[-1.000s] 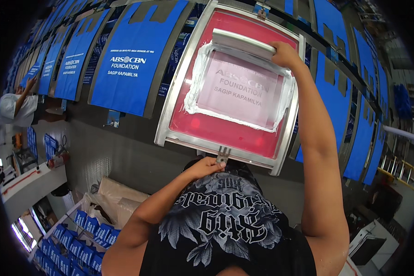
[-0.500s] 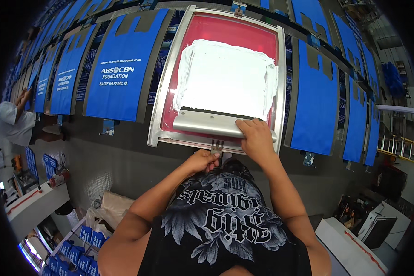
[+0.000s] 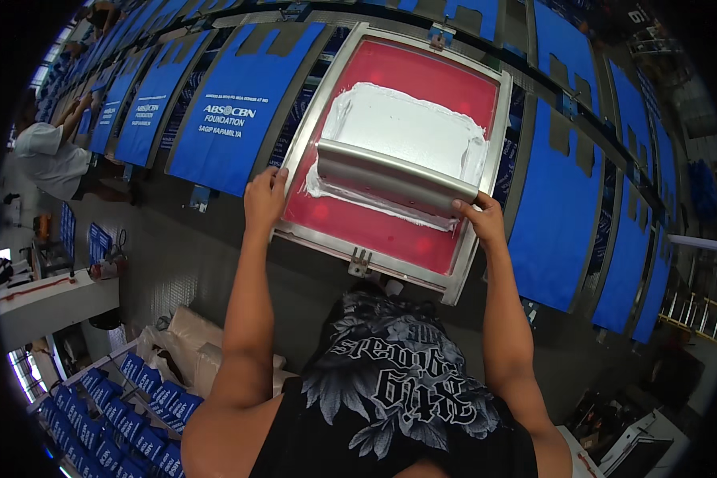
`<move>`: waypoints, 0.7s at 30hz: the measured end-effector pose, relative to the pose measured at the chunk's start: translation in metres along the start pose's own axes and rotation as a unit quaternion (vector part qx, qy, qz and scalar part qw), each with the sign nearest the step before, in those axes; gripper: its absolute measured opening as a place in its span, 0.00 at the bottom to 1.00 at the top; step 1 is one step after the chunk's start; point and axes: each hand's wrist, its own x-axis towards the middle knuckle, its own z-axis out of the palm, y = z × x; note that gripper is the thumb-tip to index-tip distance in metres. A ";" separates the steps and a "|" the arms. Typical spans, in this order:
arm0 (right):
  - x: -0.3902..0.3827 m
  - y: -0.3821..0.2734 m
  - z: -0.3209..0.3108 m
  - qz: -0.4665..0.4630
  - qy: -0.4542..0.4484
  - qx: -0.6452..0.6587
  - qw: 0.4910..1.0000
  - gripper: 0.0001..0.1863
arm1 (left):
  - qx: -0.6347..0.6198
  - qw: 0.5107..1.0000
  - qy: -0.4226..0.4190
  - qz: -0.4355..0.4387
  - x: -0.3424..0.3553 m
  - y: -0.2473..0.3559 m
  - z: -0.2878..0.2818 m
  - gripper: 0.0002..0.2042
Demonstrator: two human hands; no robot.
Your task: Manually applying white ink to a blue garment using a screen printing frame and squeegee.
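Observation:
A screen-printing frame (image 3: 366,248) with a metal rim and red mesh is in front of me. A patch of white ink (image 3: 406,115) covers the middle of the mesh. Across the ink rests a long metal squeegee (image 3: 398,179), tilted. My left hand (image 3: 265,197) grips the frame's left rail. My right hand (image 3: 483,219) is closed at the right rail, its thumb inside beside the squeegee's right end; whether it touches the squeegee is unclear. A metal hinge clip (image 3: 360,261) juts from the frame's near edge.
Blue printed bags (image 3: 229,107) lie on grey boards in rows to the left. Plain blue bags (image 3: 556,207) lie to the right. A person in a white shirt (image 3: 52,155) works at the far left. Stacked blue items (image 3: 127,414) sit on a rack at lower left.
My left hand has left the clip for the frame's left rail. My right hand has let go of the squeegee's grip for the right rail. The squeegee sits farther up the mesh, and the view has turned.

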 end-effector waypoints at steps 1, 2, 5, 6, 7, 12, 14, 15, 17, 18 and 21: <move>0.006 0.005 0.006 -0.007 0.003 0.015 1.000 0.16 | 0.002 1.000 0.008 -0.001 0.017 -0.029 0.006 0.19; 0.008 0.002 0.018 -0.012 -0.013 0.017 1.000 0.16 | -0.082 0.996 -0.005 -0.035 0.023 -0.074 0.026 0.19; 0.003 0.008 -0.002 0.019 0.028 0.074 0.997 0.17 | -0.215 0.972 -0.065 -0.063 0.018 -0.056 0.041 0.20; -0.006 0.004 -0.019 0.017 0.039 0.062 0.997 0.18 | -0.245 0.963 -0.092 -0.068 0.005 -0.030 0.029 0.21; -0.021 -0.011 -0.036 0.034 0.044 0.033 0.998 0.19 | -0.261 0.958 -0.096 -0.069 -0.012 -0.008 0.020 0.21; -0.097 -0.022 -0.187 0.030 0.133 -0.014 0.991 0.20 | -0.316 0.940 -0.123 -0.046 -0.097 0.093 0.090 0.24; -0.131 -0.012 -0.249 0.015 0.152 0.008 0.988 0.20 | -0.359 0.922 -0.145 -0.007 -0.119 0.142 0.114 0.26; -0.145 -0.005 -0.272 0.016 0.152 0.009 0.988 0.20 | -0.361 0.919 -0.159 0.001 -0.125 0.164 0.123 0.27; -0.166 0.012 -0.308 -0.002 0.187 0.004 0.982 0.20 | -0.356 0.914 -0.196 0.006 -0.138 0.193 0.138 0.29; -0.172 0.021 -0.322 -0.005 0.185 0.007 0.983 0.20 | -0.354 0.915 -0.192 0.007 -0.143 0.205 0.148 0.29; -0.181 0.051 -0.365 0.011 0.182 0.014 0.983 0.21 | -0.335 0.922 -0.193 0.012 -0.161 0.239 0.178 0.30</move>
